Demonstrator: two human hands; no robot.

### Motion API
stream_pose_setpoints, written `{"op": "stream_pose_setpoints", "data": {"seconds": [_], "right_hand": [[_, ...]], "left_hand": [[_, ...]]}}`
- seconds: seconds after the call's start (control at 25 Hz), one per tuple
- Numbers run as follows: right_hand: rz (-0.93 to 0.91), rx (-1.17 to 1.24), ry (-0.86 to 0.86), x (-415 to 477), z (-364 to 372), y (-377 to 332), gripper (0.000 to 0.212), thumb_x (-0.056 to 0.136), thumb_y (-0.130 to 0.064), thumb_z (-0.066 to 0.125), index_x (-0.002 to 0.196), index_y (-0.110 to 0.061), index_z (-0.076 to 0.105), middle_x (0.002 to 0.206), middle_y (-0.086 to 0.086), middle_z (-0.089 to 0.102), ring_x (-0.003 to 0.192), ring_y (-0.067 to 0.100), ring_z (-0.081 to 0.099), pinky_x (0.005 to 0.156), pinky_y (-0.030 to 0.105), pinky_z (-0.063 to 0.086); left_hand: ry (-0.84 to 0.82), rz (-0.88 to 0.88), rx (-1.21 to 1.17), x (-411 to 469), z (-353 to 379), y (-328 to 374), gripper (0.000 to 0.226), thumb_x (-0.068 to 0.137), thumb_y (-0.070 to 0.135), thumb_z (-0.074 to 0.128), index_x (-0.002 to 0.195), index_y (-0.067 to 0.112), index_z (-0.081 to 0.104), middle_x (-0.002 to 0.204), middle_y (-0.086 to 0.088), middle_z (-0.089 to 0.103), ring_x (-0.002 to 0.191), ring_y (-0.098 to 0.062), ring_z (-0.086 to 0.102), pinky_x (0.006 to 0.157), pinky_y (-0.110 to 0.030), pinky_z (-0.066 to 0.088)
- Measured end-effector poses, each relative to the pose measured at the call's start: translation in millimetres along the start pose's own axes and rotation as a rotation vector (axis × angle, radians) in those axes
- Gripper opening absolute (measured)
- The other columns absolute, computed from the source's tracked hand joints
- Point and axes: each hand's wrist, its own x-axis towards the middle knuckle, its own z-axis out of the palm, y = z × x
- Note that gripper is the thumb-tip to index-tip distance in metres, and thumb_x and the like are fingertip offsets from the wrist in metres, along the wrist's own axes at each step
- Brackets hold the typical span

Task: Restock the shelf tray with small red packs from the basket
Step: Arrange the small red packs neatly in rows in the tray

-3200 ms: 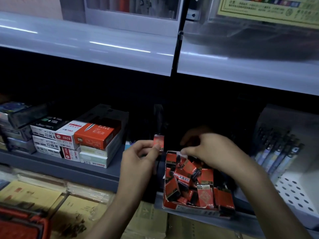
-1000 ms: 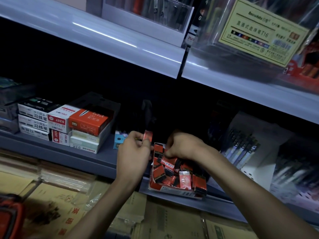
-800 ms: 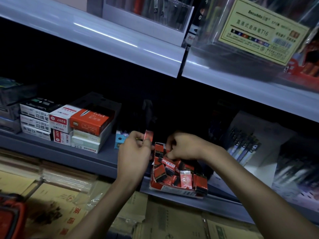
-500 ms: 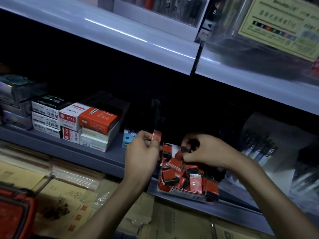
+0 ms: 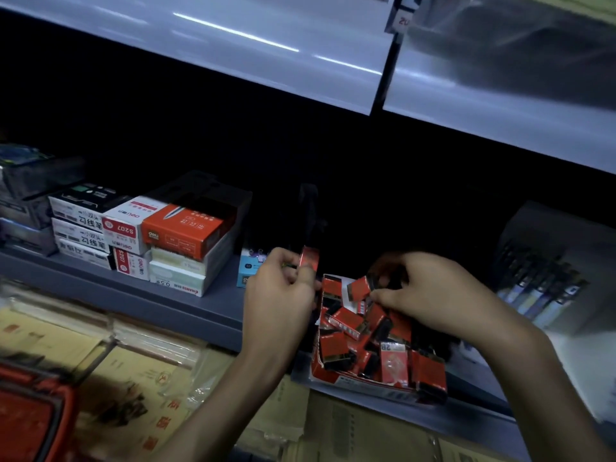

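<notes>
A red cardboard shelf tray [image 5: 363, 383] sits at the front edge of the grey shelf, filled with several small red packs [image 5: 345, 320] lying jumbled. My left hand [image 5: 278, 293] is just left of the tray and pinches one small red pack [image 5: 309, 258] upright between thumb and fingers. My right hand [image 5: 430, 295] reaches over the tray's back part with fingers curled around a red pack [image 5: 358, 288] at the pile's top. The red basket [image 5: 30, 415] shows at the bottom left corner.
Stacked white and orange boxes [image 5: 173, 235] stand on the shelf to the left, with a small blue box [image 5: 248, 266] beside my left hand. A pen display rack [image 5: 540, 288] is at the right. A grey shelf [image 5: 266, 48] overhangs above. Flat brown packets [image 5: 133, 378] lie below.
My right hand has shifted slightly over the back of the tray, working among the packs. My left hand keeps holding its red pack in the same place. The camera has moved a little.
</notes>
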Motion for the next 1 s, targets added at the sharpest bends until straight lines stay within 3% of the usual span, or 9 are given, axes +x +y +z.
{"op": "stream_pose_setpoints", "data": {"seconds": [0.24,0.44,0.56,0.72,0.92,1.0], "right_hand": [[-0.035,-0.015,0.01,6.5,8.3,0.8,0.035,0.093,-0.031,0.069,0.124,-0.044,0.061,0.093,-0.02,0.06,0.08,-0.002,0.054,0.062,0.015,0.038],[-0.088,0.017,0.048,7.2,17.6,0.1,0.04,0.097,-0.023,0.064,0.129,-0.047,0.062,0.126,-0.017,0.063,0.108,0.004,0.059,0.077,0.014,0.04],[-0.068,0.089,0.002,6.4,18.0,2.4,0.039,0.1,-0.026,0.058,0.135,-0.042,0.059,0.136,-0.017,0.061,0.112,0.003,0.06,0.082,0.015,0.043],[-0.049,0.14,-0.006,8.2,18.6,0.5,0.033,0.102,-0.035,0.056,0.134,-0.036,0.061,0.132,-0.015,0.063,0.114,0.005,0.059,0.087,0.02,0.043],[-0.015,0.117,0.038,11.0,17.7,0.4,0.023,0.101,-0.033,0.059,0.124,-0.035,0.061,0.097,-0.013,0.062,0.093,0.011,0.059,0.066,0.021,0.043],[-0.026,0.078,0.056,10.3,17.5,-0.5,0.022,0.101,-0.033,0.059,0.122,-0.03,0.063,0.097,-0.009,0.063,0.089,0.013,0.061,0.067,0.023,0.044]], "left_hand": [[0.017,0.004,0.006,-1.1,2.2,1.2,0.016,0.101,0.033,0.06,0.088,0.023,0.06,0.072,0.005,0.076,0.064,-0.017,0.072,0.072,-0.054,0.059],[0.046,0.009,0.025,-3.4,4.3,1.6,0.014,0.1,0.03,0.06,0.088,0.024,0.061,0.072,0.005,0.076,0.067,-0.018,0.072,0.073,-0.054,0.058],[0.061,0.024,0.039,-6.4,4.8,2.3,0.011,0.1,0.03,0.06,0.09,0.025,0.062,0.073,0.006,0.076,0.068,-0.017,0.071,0.073,-0.054,0.058],[0.071,0.026,0.058,-8.6,4.6,1.4,0.008,0.098,0.027,0.06,0.091,0.027,0.062,0.076,0.01,0.076,0.067,-0.012,0.071,0.074,-0.052,0.059],[0.07,0.036,0.075,-9.9,3.7,1.5,0.006,0.098,0.028,0.061,0.092,0.028,0.063,0.077,0.013,0.077,0.066,-0.008,0.071,0.072,-0.047,0.06],[0.071,0.037,0.075,-9.4,3.8,1.1,0.007,0.098,0.028,0.06,0.092,0.028,0.063,0.077,0.013,0.077,0.066,-0.008,0.071,0.072,-0.047,0.06]]}}
